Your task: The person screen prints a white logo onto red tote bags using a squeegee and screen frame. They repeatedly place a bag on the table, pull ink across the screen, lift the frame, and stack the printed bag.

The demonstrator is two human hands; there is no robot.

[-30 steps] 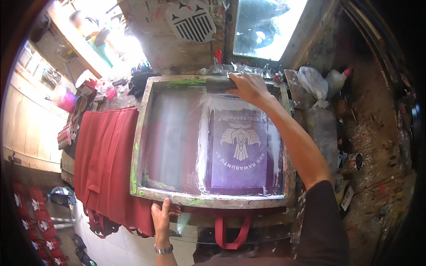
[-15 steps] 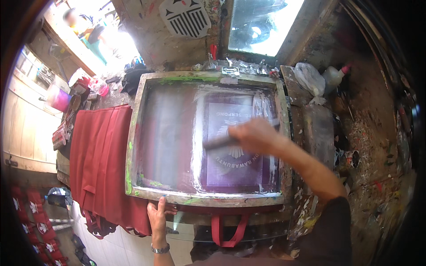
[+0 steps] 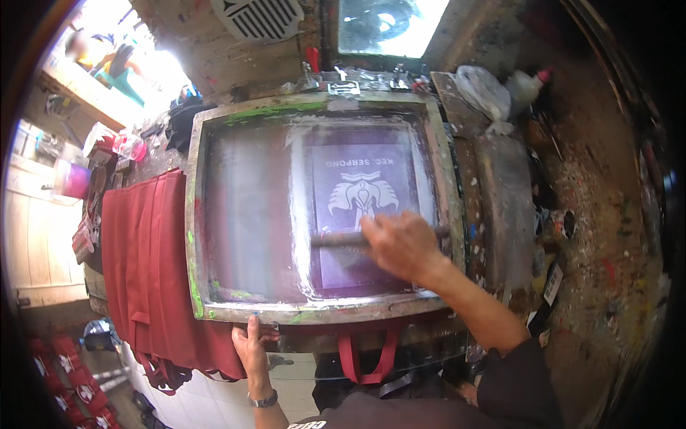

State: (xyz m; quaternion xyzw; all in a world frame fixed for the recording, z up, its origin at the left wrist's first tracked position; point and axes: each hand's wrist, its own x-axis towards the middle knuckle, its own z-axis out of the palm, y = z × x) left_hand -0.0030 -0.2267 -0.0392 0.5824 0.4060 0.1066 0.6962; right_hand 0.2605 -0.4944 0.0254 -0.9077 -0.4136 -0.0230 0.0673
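A wooden-framed printing screen point(image 3: 446, 222) lies on the bench, its purple stencil panel point(image 3: 361, 164) showing a pale winged emblem and reversed lettering, with white smears around it. My right hand point(image 3: 404, 247) is closed on a dark squeegee point(image 3: 332, 242) lying crosswise over the lower half of the emblem. My left hand point(image 3: 254, 343) grips the screen's front edge, thumb up, with a watch on the wrist. Beside the screen on the left lies a pile of red fabric bags point(image 3: 139, 264). A red bag handle point(image 3: 368, 375) hangs out below the screen.
A pink jar point(image 3: 128, 146), dark cloth point(image 3: 186, 121) and a bucket point(image 3: 71, 179) crowd the back left. A white plastic bag point(image 3: 482, 93) and bottle point(image 3: 522, 93) stand back right. A person point(image 3: 89, 53) is beyond an opening. Red printed items point(image 3: 75, 379) lie lower left.
My right hand and the squeegee have come from the screen's back edge toward me, down over the emblem. My left hand stays at the front edge. The view has shifted slightly.
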